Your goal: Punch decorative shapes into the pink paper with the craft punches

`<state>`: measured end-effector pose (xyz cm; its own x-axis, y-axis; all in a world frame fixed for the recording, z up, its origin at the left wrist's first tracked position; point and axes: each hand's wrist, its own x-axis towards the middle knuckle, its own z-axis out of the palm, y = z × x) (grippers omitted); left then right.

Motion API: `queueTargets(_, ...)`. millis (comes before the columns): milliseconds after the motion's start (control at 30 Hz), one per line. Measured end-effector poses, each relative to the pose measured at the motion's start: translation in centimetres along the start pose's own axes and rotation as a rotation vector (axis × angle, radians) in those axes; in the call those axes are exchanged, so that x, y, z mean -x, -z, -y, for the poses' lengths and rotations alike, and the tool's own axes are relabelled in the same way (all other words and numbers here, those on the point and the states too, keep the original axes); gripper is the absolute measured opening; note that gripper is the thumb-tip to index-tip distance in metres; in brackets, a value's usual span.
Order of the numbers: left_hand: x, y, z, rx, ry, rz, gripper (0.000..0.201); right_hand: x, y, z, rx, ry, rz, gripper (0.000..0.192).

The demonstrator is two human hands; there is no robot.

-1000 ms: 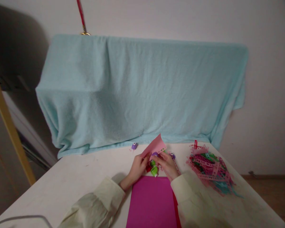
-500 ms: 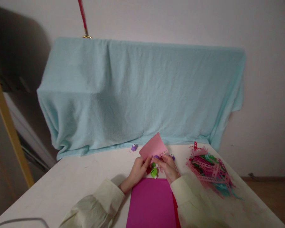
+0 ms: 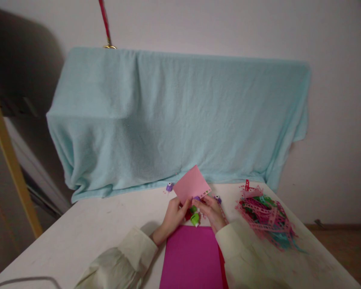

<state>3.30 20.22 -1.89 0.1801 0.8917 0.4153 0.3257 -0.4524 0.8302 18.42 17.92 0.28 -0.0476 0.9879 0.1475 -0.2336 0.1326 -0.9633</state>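
Punching along the lower edge of the pink paper [image 3: 191, 184] seems the step in hand: the left hand [image 3: 173, 214] pinches the sheet above the surface [image 3: 87, 224], while the right hand [image 3: 212, 210] grips a small purple punch [image 3: 196, 198] on that edge. Next, shifting the punch along calls for even spacing.

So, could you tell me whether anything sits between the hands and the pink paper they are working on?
Nothing visible does. The left hand and the right hand both grip the pink paper directly at its lower edge, above the small green punch.
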Motion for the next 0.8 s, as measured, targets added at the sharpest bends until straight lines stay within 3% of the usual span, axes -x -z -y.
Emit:
queueTargets(433, 0.0, 0.2, 0.0, -0.035, -0.016, -0.012, 0.043, -0.2, 0.4, -1.0, 0.035, -0.015, 0.029, 0.027)
queueTargets(800, -0.2, 0.3, 0.5, 0.033, 0.111, -0.147, 0.048, -0.7, 0.9, -1.9, 0.054, -0.048, 0.026, 0.031)
